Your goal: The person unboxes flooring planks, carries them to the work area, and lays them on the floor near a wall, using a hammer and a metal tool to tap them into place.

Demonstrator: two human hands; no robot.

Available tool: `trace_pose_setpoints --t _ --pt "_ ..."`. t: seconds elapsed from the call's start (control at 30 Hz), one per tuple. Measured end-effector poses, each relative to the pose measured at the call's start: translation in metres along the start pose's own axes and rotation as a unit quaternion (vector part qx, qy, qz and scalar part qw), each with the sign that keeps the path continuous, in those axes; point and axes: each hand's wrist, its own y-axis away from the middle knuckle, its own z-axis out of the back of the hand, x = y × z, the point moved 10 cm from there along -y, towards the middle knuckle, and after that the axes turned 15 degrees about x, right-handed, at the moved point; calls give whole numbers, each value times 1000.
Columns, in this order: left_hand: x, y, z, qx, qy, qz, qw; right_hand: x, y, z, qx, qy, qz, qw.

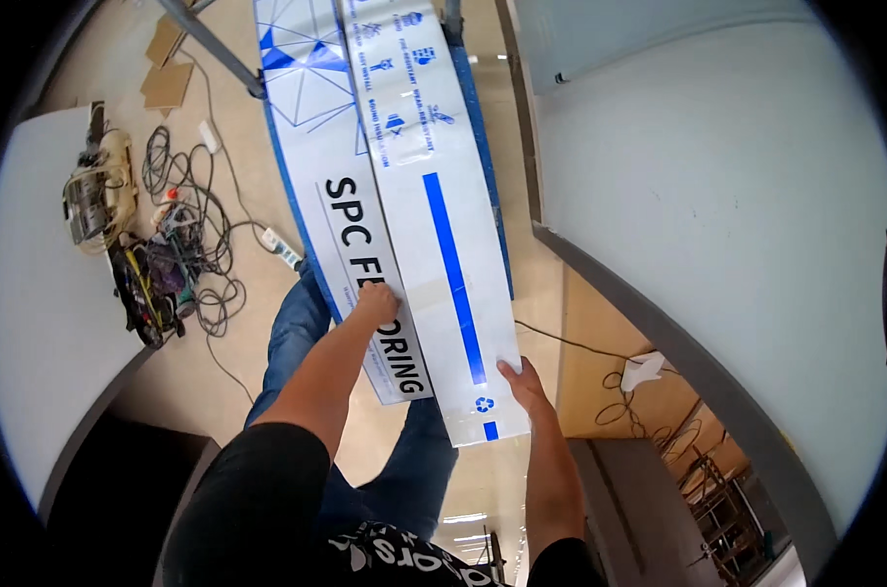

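Steadying the right-hand carton (463, 293), beside the left-hand carton (316, 132) on a blue stand (479, 122), seems the step. The left hand (376, 302) curls by the seam, grip unclear; the right hand (524, 382) clasps the outer edge. Shifting it likely needs even support.

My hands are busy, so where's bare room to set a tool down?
The pale surface on your right looks mostly bare inside its grey edge. The right carton is free between your left hand and right hand. Floor shows left of your left leg, below the tangled cables, crossed by one wire. Crowded: those cables and the tool-laden edge of the left table.
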Motion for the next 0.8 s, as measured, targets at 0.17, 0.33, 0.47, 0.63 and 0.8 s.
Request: trace_pose_setpoints --t 0.17,0.33,0.47,0.63,0.8 --pt "67 10 74 40 817 -14 575 -1 18 -6 -20 36 20 999" --pt "100 37 221 7 812 -20 583 -1 46 -10 1 29 33 999" --pt "158 -12 301 2 849 -97 520 0 51 -14 -5 17 8 1000" --pt "135 -50 369 51 861 -183 472 14 102 -19 -34 -10 -32 999" --pt "133 -52 355 21 881 -161 445 64 157 -76 -48 -38 7 998"
